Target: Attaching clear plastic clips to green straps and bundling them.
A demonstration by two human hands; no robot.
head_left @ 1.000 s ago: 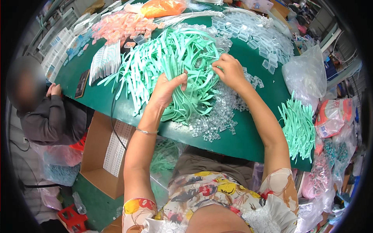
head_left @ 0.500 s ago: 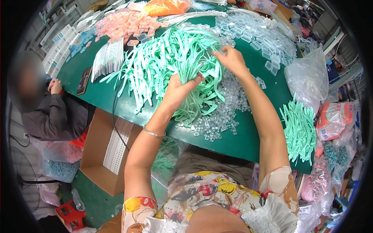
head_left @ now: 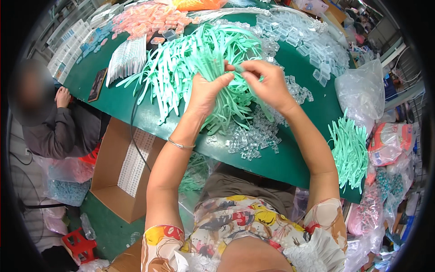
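Note:
My left hand [head_left: 206, 93] is closed round a bundle of thin mint-green plastic strips [head_left: 208, 65], which fan out above and below the fist. Right beside it, my right hand [head_left: 267, 84] pinches with thumb and forefinger, a bit of mint-green strip showing at the fingertips. Both hands are over a large heap of the same strips [head_left: 167, 86], long and flat with wider ends. Small clear plastic pieces [head_left: 253, 140] lie loose on the green table under and beside my hands.
A second pile of green strips [head_left: 349, 154] lies at the table's right edge. Clear bluish boxes [head_left: 294, 36], pink-orange pieces [head_left: 149, 20] and a stack of printed cards [head_left: 127, 61] stand farther back. A cardboard box [head_left: 122, 167] is below left, near a seated person [head_left: 68, 127].
My right hand has come down and left to meet the left hand, its fingers now pinched at the bundle. My left hand still grips the strips, having tilted them more upright.

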